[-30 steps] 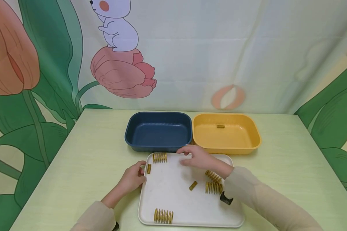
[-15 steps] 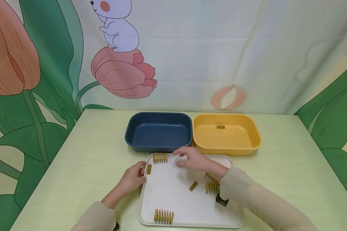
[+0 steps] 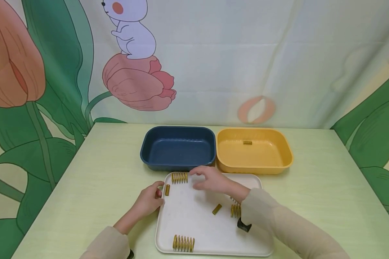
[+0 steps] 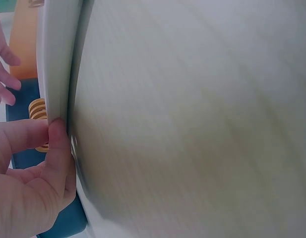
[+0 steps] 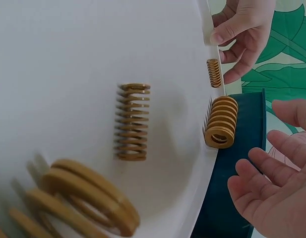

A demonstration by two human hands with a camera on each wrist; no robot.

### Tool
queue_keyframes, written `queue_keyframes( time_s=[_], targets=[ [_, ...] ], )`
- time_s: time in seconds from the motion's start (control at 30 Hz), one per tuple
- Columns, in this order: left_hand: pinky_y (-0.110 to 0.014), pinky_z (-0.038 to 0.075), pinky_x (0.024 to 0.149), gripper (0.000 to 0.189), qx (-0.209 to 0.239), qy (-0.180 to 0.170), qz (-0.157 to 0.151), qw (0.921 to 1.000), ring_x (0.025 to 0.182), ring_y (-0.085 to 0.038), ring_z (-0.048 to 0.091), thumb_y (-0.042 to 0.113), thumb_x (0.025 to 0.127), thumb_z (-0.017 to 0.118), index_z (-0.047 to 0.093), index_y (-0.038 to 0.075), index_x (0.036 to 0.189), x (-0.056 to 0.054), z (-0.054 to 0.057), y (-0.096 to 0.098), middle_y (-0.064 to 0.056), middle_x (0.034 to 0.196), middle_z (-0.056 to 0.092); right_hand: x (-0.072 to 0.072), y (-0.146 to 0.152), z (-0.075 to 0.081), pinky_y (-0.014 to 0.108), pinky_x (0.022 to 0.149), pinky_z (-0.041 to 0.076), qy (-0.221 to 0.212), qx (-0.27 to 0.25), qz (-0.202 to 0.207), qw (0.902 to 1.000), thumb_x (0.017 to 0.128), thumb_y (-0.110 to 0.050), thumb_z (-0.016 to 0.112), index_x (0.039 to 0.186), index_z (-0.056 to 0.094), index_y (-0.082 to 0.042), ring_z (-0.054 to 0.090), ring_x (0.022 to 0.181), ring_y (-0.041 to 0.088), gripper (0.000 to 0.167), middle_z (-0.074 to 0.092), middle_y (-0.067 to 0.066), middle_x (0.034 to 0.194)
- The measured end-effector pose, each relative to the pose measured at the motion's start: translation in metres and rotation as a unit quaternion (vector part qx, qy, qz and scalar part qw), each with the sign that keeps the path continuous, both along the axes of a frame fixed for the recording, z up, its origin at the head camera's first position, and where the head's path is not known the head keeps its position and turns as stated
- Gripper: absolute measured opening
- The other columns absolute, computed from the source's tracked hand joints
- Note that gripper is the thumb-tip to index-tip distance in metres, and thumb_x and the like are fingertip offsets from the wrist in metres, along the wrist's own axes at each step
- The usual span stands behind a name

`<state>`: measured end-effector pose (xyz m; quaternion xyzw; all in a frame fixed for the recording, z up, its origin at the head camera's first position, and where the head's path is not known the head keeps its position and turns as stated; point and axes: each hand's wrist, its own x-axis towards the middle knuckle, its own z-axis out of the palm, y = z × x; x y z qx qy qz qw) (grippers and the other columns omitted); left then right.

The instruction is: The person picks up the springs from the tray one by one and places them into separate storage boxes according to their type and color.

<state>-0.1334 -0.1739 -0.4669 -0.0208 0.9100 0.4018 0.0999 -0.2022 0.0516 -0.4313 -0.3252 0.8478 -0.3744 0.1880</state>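
Note:
A white tray point(image 3: 194, 219) lies on the table, several gold coil springs spread over it. My left hand point(image 3: 147, 199) pinches the tray's left rim between thumb and fingers, as the left wrist view shows. Over the tray's far side hovers my right hand point(image 3: 212, 181), fingers apart and holding nothing, just right of a large spring point(image 3: 179, 178) in the far left corner. A small spring point(image 3: 167, 190) lies by the left rim, another small one point(image 3: 217, 209) near the middle. One large spring point(image 3: 183, 243) sits at the near edge. My right sleeve partly hides two large springs point(image 3: 235, 211).
Behind the tray stand a dark blue bin point(image 3: 178, 167) and a yellow bin point(image 3: 256, 168), side by side. A small spring point(image 3: 247, 143) lies inside the yellow one. A printed curtain point(image 3: 207, 72) hangs beyond the table's far edge.
My right hand has drifted left along the tray's far side, toward the corner spring. Its sleeve now covers more of the large springs at the right. The left hand has stayed still.

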Motion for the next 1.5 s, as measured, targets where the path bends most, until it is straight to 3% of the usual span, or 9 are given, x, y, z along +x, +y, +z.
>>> queue_keyframes(
  time_s=[0.5, 1.5],
  targets=[
    [-0.023, 0.042, 0.048, 0.049, 0.001, 0.0, 0.0, 1.0, 0.059, -0.012, 0.044, -0.005, 0.071, 0.055, 0.045, -0.002, 0.119, 0.0, -0.002, -0.001, -0.006, 0.077, 0.047, -0.004, -0.013, -0.007, 0.038, 0.1, 0.034, 0.004, 0.006, 0.007, 0.9999, 0.078, -0.014, 0.063, 0.118, 0.053, -0.003, 0.044, 0.119, 0.022, 0.043, 0.053, 0.008, 0.123],
    [-0.023, 0.042, 0.049, 0.048, 0.001, -0.006, -0.001, 1.0, 0.059, -0.013, 0.045, -0.005, 0.073, 0.056, 0.045, -0.002, 0.12, 0.0, -0.001, 0.0, -0.007, 0.078, 0.047, -0.005, -0.029, -0.022, 0.038, 0.099, 0.035, 0.001, 0.025, -0.014, 0.9996, 0.078, -0.014, 0.063, 0.119, 0.053, -0.005, 0.044, 0.117, 0.024, 0.043, 0.052, 0.009, 0.122]
  ],
)
